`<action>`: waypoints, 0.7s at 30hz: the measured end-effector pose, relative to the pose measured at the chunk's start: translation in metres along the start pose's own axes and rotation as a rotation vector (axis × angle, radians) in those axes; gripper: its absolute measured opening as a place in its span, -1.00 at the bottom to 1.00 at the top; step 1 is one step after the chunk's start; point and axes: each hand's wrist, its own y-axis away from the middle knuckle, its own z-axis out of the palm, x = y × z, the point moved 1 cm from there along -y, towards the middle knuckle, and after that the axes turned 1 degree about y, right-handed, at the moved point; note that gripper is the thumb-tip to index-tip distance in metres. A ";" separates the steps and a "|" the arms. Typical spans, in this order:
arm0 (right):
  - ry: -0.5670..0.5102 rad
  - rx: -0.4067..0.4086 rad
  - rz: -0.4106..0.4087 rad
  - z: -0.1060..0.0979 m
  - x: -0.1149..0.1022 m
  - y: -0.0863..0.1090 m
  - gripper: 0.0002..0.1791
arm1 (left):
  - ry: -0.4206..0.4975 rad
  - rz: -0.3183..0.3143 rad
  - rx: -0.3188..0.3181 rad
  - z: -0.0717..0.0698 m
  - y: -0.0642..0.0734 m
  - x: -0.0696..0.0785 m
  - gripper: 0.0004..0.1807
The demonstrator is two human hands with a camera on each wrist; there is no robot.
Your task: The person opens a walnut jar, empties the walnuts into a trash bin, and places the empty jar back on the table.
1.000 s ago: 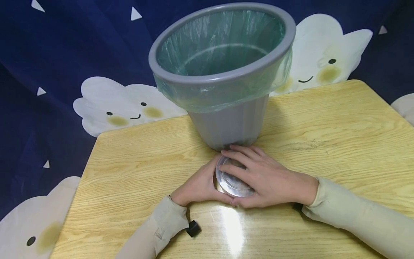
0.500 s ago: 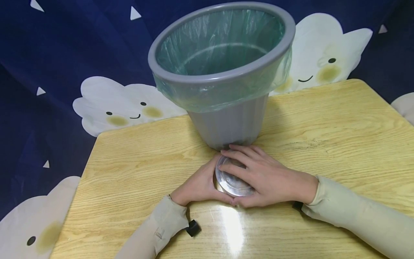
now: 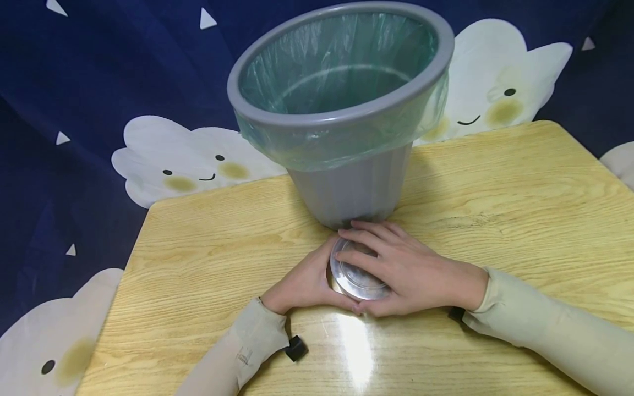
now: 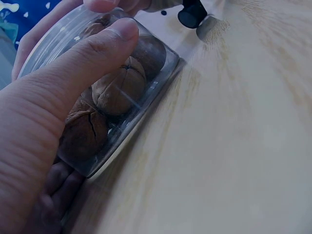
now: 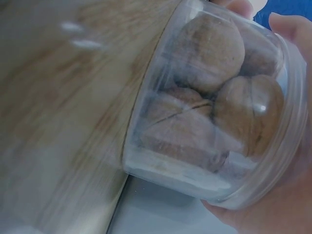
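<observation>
A clear plastic jar (image 5: 161, 173) stands upright on the table, holding several brown walnuts (image 5: 207, 53) in their shells. Its round clear lid (image 3: 349, 279) shows from above in the head view. My left hand (image 3: 308, 281) grips the jar's side, and its thumb lies across the wall in front of the walnuts in the left wrist view. From the right, my right hand (image 3: 411, 270) holds the lid, fingers spread over the top and thumb at the near rim. Most of the jar's body is hidden beneath the lid and hands in the head view.
Right behind the jar stands a grey trash bin (image 3: 351, 192) lined with a green plastic bag (image 3: 342, 148). The wooden table (image 3: 213, 258) ends at a dark blue curtain (image 3: 89, 82) with white clouds. A small black device (image 3: 296, 349) hangs at the left wrist.
</observation>
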 end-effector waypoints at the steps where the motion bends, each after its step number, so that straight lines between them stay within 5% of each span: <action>1: 0.000 -0.001 0.001 0.000 0.000 0.000 -0.18 | -0.002 0.000 0.001 0.000 0.000 0.000 0.36; 21: 0.002 -0.002 -0.007 0.000 0.001 0.000 -0.19 | 0.003 0.019 -0.010 -0.001 -0.001 0.001 0.39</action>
